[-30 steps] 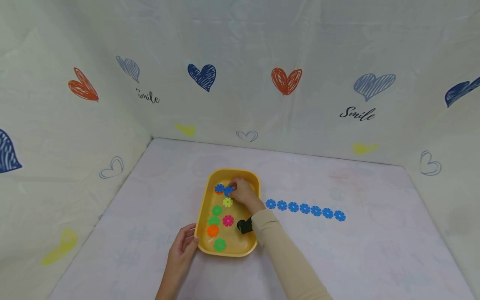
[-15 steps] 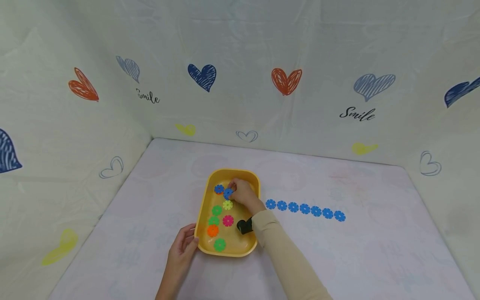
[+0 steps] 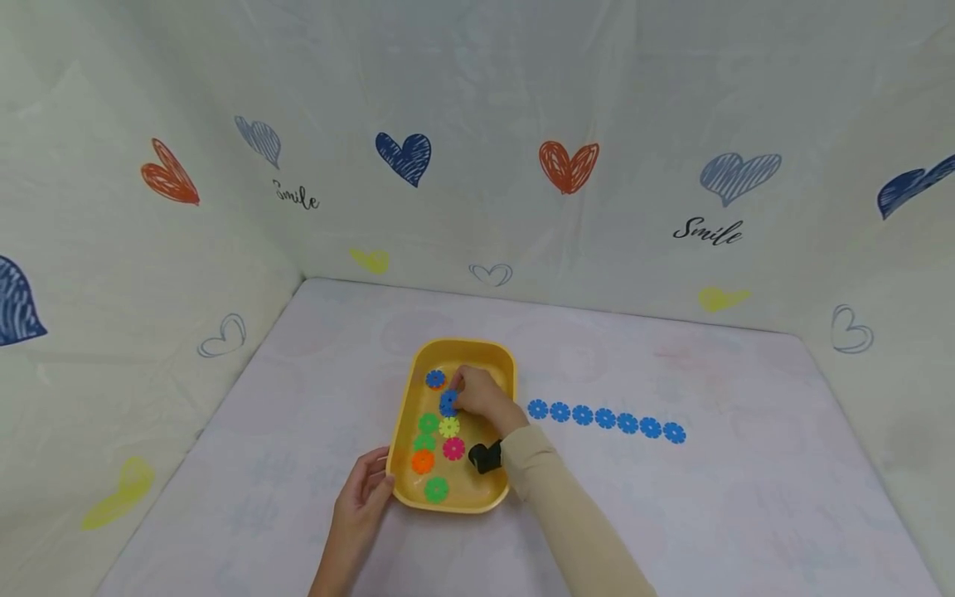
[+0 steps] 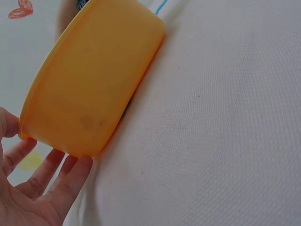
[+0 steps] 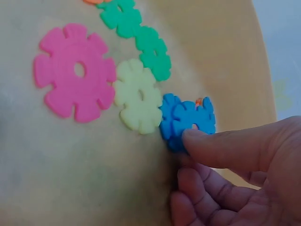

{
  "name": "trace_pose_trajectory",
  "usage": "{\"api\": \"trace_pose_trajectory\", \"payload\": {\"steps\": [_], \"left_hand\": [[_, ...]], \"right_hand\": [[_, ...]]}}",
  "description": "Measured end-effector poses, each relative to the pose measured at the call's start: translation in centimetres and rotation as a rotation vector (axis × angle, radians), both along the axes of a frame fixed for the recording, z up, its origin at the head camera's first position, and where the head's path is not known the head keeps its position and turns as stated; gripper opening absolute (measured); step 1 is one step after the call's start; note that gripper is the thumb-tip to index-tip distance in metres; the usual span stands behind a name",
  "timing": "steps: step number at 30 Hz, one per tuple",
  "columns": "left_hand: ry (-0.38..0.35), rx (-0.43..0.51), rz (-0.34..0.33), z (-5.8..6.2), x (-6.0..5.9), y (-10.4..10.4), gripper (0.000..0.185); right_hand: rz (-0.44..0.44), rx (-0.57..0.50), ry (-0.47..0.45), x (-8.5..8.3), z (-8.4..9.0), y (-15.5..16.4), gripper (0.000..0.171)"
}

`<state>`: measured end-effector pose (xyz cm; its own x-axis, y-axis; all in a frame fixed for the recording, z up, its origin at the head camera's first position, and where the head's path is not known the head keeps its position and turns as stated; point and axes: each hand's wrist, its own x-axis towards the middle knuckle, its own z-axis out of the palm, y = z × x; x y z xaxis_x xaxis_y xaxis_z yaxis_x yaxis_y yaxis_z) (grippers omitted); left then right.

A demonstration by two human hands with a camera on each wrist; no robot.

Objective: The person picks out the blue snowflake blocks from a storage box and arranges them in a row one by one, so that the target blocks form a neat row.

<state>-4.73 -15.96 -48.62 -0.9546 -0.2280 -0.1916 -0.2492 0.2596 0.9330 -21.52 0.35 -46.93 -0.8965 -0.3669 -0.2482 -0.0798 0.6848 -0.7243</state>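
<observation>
Inside a yellow tray (image 3: 403,414), my right hand (image 3: 481,394) pinches a blue notched disc (image 5: 193,117) between thumb and fingers. A second blue disc (image 5: 168,115) lies partly behind it, beside a pale yellow disc (image 5: 138,96). Close by are a pink disc (image 5: 77,73) and two green discs (image 5: 154,52). At the tray's near-left corner my left hand (image 3: 361,493) holds the tray, thumb at the rim and fingers against the outer wall (image 4: 84,89). An orange disc (image 3: 423,462) and a green disc (image 3: 436,490) lie near the tray's front.
To the right of the tray, several blue discs (image 3: 605,418) form a slightly slanting row on the white tabletop (image 3: 671,514). Another blue disc (image 3: 436,379) sits over an orange one at the tray's far left. A heart-printed sheet (image 3: 485,207) hangs behind.
My right hand has moved nearer within the tray with the blue disc. The pale yellow and pink discs have shifted toward the near side. My left hand keeps its place.
</observation>
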Motion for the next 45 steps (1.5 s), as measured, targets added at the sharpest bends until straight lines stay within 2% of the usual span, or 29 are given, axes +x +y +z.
{"api": "trace_pose_trajectory", "payload": {"steps": [6,12,21,25,30,38,45], "left_hand": [[-0.022,0.010,0.007,0.0,0.0,0.1,0.037],[-0.026,0.006,0.003,0.0,0.0,0.1,0.038],[-0.028,0.004,0.003,0.0,0.0,0.0,0.038],[-0.036,0.004,0.007,-0.1,0.0,0.1,0.037],[-0.041,-0.005,0.002,0.0,-0.1,0.1,0.038],[-0.034,-0.005,0.007,0.0,-0.1,0.1,0.037],[-0.033,0.008,0.004,0.0,-0.1,0.1,0.037]], "right_hand": [[0.003,-0.022,-0.027,0.7,0.5,0.1,0.013],[-0.012,-0.085,-0.025,1.9,2.2,0.8,0.012],[-0.027,-0.181,0.073,4.0,4.8,3.1,0.011],[-0.071,-0.225,0.135,5.1,5.5,4.4,0.012],[-0.136,-0.233,0.164,6.4,6.2,6.0,0.014],[-0.259,-0.256,0.131,7.8,5.6,8.9,0.011],[-0.342,-0.230,0.107,8.7,4.2,11.6,0.019]]}}
